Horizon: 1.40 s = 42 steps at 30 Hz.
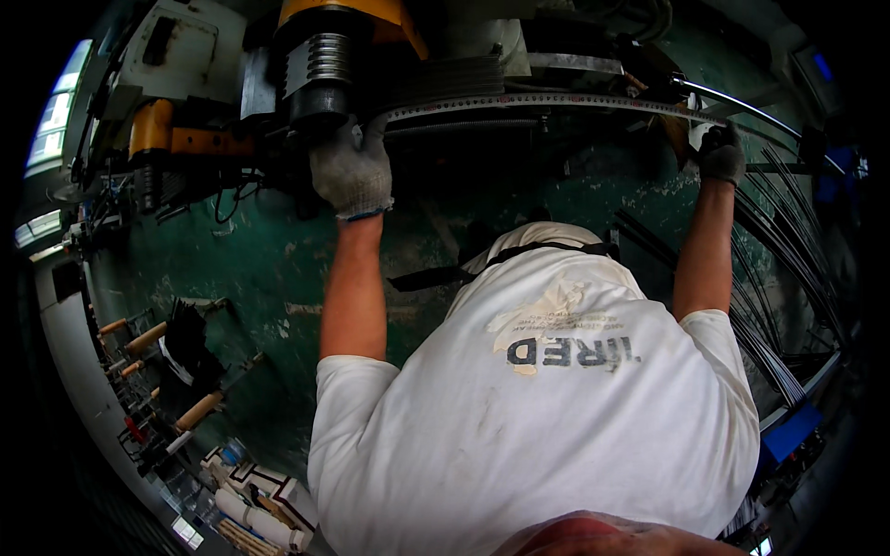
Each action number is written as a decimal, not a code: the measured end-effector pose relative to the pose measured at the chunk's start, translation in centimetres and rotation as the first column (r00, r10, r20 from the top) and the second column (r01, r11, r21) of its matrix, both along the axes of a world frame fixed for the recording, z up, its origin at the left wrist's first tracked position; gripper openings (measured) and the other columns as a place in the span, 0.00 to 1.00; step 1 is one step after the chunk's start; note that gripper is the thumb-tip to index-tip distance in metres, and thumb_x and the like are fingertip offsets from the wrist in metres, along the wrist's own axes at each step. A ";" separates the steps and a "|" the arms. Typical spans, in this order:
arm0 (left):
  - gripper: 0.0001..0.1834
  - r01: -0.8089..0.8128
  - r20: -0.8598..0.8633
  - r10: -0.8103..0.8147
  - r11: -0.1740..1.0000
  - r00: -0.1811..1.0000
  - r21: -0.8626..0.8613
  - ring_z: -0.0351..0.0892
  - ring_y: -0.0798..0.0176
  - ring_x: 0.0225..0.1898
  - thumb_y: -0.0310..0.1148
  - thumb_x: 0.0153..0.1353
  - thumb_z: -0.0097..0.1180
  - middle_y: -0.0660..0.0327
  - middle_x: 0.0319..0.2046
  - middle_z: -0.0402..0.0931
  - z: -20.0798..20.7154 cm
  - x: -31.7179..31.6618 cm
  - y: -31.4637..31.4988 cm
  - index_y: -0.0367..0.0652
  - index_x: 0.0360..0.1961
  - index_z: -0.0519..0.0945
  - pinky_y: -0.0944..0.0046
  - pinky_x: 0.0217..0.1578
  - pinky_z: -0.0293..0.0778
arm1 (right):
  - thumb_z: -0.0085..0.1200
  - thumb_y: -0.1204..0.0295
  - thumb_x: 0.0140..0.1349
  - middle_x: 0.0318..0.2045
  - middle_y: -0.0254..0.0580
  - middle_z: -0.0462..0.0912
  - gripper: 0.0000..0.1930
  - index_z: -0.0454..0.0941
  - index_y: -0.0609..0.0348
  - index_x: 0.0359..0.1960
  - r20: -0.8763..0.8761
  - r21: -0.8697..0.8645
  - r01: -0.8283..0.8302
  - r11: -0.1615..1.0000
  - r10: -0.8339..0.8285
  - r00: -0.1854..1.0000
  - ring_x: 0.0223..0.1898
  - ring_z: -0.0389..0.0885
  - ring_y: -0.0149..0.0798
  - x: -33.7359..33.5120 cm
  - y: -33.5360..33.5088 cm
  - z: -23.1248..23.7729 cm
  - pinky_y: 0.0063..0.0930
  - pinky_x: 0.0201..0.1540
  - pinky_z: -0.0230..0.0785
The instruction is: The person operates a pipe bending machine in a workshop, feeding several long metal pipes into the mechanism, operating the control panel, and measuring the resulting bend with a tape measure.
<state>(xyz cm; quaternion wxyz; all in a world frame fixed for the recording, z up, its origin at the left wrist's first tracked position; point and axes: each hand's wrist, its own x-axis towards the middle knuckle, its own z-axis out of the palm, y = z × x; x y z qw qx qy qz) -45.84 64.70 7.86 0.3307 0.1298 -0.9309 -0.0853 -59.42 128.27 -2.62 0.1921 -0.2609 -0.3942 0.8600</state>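
A long pale tape measure (556,99) is drawn out between my two hands, running left to right along the front of a machine. At its left end, my left hand (352,176), in a grey-white knitted work glove, is closed on the tape just below a dark ribbed cylinder (324,79). Part of its fingers is hidden in the shadow there. My right hand (721,157), in a darker, soiled glove, grips the tape's far right end. Whether the tape's case is inside that hand is too dark to see.
Yellow machine parts (199,141) stand at the upper left. Bundles of thin dark rods (783,241) lie on the right beside a blue block (793,434). Rolls and wooden-handled items (199,410) are at the lower left, above a worn green floor (269,278).
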 end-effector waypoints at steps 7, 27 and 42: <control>0.24 0.080 -0.072 -0.076 0.995 0.995 0.056 0.85 0.42 0.45 0.48 0.58 0.77 0.45 0.42 0.85 0.0 1.0 -0.5 0.38 0.43 0.90 0.45 0.45 0.82 | 0.53 0.67 0.76 0.26 0.34 0.71 0.09 0.78 0.57 0.39 -0.035 -0.027 -0.047 0.999 0.046 0.998 0.29 0.72 0.32 -0.5 1.4 -0.7 0.22 0.27 0.63; 0.26 -0.041 0.209 0.000 0.981 0.978 0.189 0.87 0.46 0.43 0.54 0.56 0.76 0.51 0.41 0.87 1.2 -0.5 -1.1 0.40 0.41 0.90 0.48 0.46 0.83 | 0.56 0.66 0.75 0.28 0.37 0.74 0.09 0.80 0.58 0.42 -0.021 -0.008 -0.014 1.000 0.014 1.000 0.30 0.73 0.34 1.0 -0.4 -0.1 0.24 0.28 0.64; 0.26 -0.033 0.131 0.031 0.999 0.991 0.013 0.88 0.47 0.43 0.55 0.59 0.73 0.51 0.41 0.87 0.1 0.0 -0.3 0.42 0.45 0.90 0.48 0.44 0.85 | 0.59 0.67 0.72 0.32 0.37 0.80 0.08 0.79 0.58 0.39 -0.067 0.096 0.007 0.995 -0.001 0.998 0.29 0.77 0.36 0.2 -0.6 -1.7 0.23 0.27 0.66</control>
